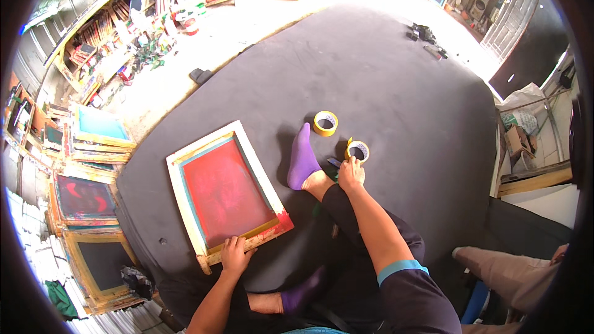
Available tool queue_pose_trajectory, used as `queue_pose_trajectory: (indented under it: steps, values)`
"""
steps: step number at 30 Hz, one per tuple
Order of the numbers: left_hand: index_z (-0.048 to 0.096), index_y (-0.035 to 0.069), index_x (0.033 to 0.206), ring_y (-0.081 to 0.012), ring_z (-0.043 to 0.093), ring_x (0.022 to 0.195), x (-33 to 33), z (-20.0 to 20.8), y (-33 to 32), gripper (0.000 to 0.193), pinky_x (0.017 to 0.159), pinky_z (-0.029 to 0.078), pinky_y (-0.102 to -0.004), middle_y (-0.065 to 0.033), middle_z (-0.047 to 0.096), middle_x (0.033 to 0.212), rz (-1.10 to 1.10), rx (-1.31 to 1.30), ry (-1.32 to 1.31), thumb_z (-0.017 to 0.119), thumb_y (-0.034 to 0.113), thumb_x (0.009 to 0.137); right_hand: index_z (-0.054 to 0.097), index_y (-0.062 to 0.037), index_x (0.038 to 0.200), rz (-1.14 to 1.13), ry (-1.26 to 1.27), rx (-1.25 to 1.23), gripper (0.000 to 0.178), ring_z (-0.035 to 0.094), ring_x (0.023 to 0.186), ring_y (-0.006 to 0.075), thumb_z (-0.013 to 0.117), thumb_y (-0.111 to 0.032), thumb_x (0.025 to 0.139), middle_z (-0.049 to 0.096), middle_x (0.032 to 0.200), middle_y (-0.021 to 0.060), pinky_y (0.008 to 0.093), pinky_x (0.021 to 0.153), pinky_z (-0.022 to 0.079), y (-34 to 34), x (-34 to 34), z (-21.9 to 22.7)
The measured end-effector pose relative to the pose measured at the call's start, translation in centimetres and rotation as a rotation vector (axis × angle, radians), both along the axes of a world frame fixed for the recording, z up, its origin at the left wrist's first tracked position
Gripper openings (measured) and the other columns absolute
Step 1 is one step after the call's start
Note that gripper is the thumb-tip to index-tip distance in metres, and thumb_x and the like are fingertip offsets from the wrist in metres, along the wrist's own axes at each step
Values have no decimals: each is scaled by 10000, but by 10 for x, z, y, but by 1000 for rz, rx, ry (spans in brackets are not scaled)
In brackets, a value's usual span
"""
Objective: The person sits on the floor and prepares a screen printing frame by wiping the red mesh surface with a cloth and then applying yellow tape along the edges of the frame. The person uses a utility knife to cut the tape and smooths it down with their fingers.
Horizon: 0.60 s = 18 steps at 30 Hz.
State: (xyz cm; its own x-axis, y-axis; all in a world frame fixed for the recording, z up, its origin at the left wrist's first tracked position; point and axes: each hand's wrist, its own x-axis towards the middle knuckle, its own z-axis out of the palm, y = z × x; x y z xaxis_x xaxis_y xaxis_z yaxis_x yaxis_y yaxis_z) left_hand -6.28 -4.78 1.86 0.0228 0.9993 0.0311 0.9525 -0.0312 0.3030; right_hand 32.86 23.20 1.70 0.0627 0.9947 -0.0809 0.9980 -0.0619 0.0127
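Observation:
A silk-screen frame [229,195] with pale wooden bars and a red-stained mesh lies tilted on the dark grey surface. My left hand [234,256] is closed over its near bar, fingers on top. My right hand [351,175] has its fingertips at the near rim of a yellow tape roll [364,148], pinching it; a short end of tape sticks up from the roll. A second yellow tape roll [334,125] stands farther off. My purple-socked foot [302,158] rests between the frame and the rolls. A small bluish object [334,162], its kind unclear, lies beside my right hand.
Stacked screen frames [86,195] line the left side. Black gear [422,33] lies on the far right of the dark surface [402,86]. Another person's trousered leg [507,272] is at the lower right. Cluttered shelves [117,31] stand at the far left.

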Motion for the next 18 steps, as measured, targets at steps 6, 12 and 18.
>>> queue_pose_trajectory:
  steps: [6,12,18]
  values:
    - [703,66,1075,-359,615,1034,1,3,0,500,886,529,-494,-112,637,1090,-4,7,-10,888,421,775,634,-61,1161,78,27,36,217,689,1112,352,618,-157,968,687,1186,148,499,894,580,2,-4,7]
    - [708,60,1134,-364,606,1082,34,5,23,549,940,519,-491,-123,637,1131,-32,-60,-50,885,443,783,545,-79,1207,-251,507,195,332,688,1063,504,620,-113,885,705,1167,246,608,902,544,9,0,38]
    - [706,56,1133,-355,605,1141,76,-1,53,545,989,513,-483,-118,644,1156,-50,-89,-107,868,458,802,662,-91,1247,-384,362,74,487,679,1144,436,839,-322,856,592,1296,187,535,956,561,1,23,42]
